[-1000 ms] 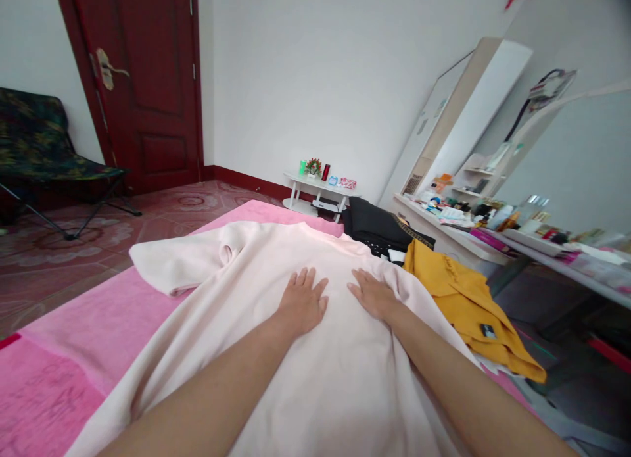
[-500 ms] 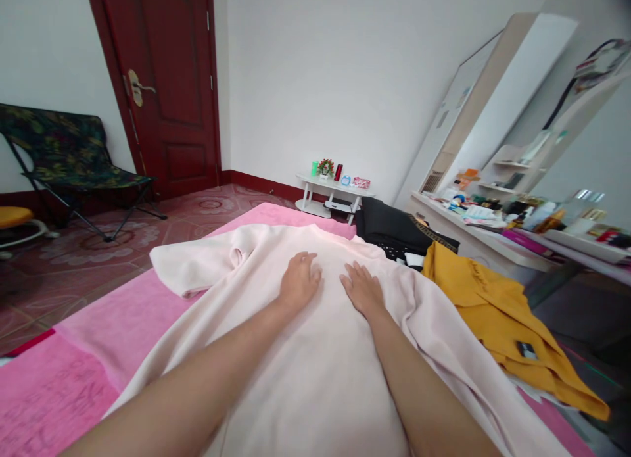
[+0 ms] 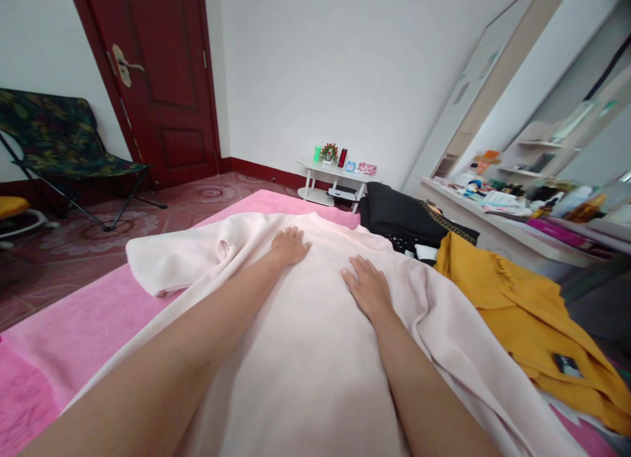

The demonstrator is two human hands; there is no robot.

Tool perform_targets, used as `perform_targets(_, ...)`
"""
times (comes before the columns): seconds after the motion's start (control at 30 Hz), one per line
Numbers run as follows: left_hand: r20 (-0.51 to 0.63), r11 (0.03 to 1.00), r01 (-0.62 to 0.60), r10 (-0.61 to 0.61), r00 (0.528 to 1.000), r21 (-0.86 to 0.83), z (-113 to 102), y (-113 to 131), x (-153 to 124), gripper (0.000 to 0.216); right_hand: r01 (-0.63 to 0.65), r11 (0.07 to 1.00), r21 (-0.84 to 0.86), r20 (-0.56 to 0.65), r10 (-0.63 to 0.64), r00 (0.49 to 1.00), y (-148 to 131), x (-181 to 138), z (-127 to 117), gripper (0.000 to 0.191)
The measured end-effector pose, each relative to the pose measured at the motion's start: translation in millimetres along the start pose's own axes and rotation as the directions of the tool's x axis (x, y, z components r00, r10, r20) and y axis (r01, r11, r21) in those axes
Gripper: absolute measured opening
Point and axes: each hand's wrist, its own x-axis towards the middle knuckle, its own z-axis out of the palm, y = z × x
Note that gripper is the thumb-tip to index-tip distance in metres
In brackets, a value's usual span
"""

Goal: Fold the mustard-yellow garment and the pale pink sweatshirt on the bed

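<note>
A pale pink garment lies spread over a pink bed cover, one sleeve folded out to the left. My left hand rests flat near the garment's far end, fingers stretched out. My right hand lies flat on the cloth a little nearer to me, fingers apart. Neither hand holds anything.
A yellow garment and a black one lie to the right of the pink one. Beyond stand a small white table, a cluttered dresser, a dark red door and a folding chair.
My left hand has slid farther away along the garment toward its far end. My right hand has stayed at about the same place. The head camera has shifted.
</note>
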Motion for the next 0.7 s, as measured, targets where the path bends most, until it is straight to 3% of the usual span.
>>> perform_targets(0.17,-0.011,0.998,0.049,-0.049,0.999,0.037,-3.9,1.0,11.5,0.056,-0.045,0.997,-0.055,0.058,0.048,0.997,-4.6,-0.9,-0.3,0.065)
perform_targets(0.3,-0.02,0.991,0.12,-0.119,0.993,0.06,-9.8,30.8,6.9,0.055,-0.039,0.996,-0.083,0.069,0.045,0.997,-9.0,-0.8,0.3,0.065)
perform_targets(0.37,-0.023,0.997,0.054,-0.053,0.998,0.051,-7.8,50.7,-0.3,0.057,-0.045,0.996,-0.079,0.036,0.048,0.998,-9.7,-1.2,-0.2,0.061)
perform_targets(0.5,0.015,0.98,-0.197,0.197,0.98,-0.004,6.5,75.2,-12.4,0.056,-0.078,0.996,-0.048,-0.05,0.075,0.996,-8.3,-1.6,-1.3,0.052)
perform_targets(0.7,0.004,0.969,-0.235,0.236,0.972,-0.082,22.1,72.9,-10.8,0.06,-0.055,0.995,-0.087,0.017,0.057,0.998,-6.2,-0.1,-0.8,0.054)
